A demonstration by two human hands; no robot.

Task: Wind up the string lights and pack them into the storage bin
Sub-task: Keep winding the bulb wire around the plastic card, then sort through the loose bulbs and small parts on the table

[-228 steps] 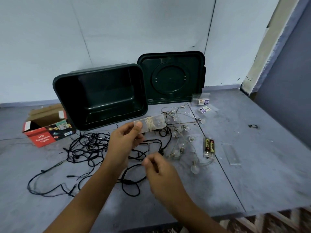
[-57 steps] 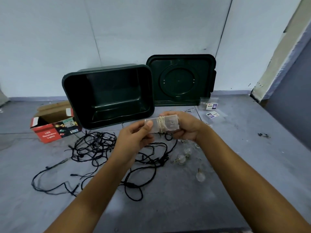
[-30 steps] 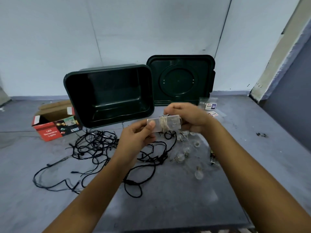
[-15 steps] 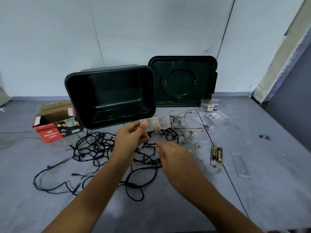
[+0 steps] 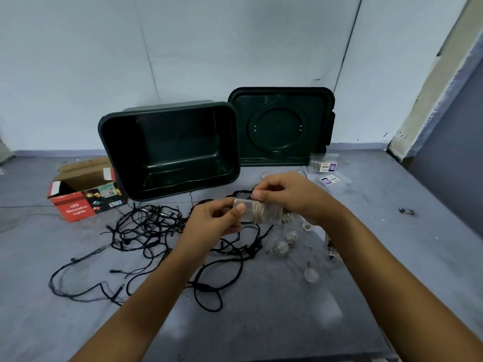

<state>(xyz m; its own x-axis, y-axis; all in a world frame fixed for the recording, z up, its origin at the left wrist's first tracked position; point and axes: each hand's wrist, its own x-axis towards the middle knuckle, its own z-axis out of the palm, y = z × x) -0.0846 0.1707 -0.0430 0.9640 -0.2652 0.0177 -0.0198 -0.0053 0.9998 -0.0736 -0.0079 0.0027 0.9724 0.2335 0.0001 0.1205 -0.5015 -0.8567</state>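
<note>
Forearms of mine reach in from the near edge over the grey tabletop (image 5: pixel 261 322). Under them a loose tangle of black string lights (image 5: pixel 156 231) sprawls across the surface, and clear bulbs (image 5: pixel 282 246) lie to its right below my wrist. My left hand (image 5: pixel 209 220) is closed on one end of a clear battery case (image 5: pixel 261 212), thumb on top, holding it above the tangle. A band of thin pale wire (image 5: pixel 257 211) is wrapped around the case's middle. My right hand (image 5: pixel 285 194) pinches at that wire just above the case with its fingers curled tight. Farther back on the left sits an open red carton (image 5: pixel 78 194) marked LED Decorative Lights. Behind the hands the dark green storage bin (image 5: pixel 170 150) is tipped up on its side with its open mouth facing me, nothing inside it. Its lid (image 5: pixel 282 126) leans upright against the wall, just right of the bin, with two small plastic packets (image 5: pixel 326 171) beside it.
</note>
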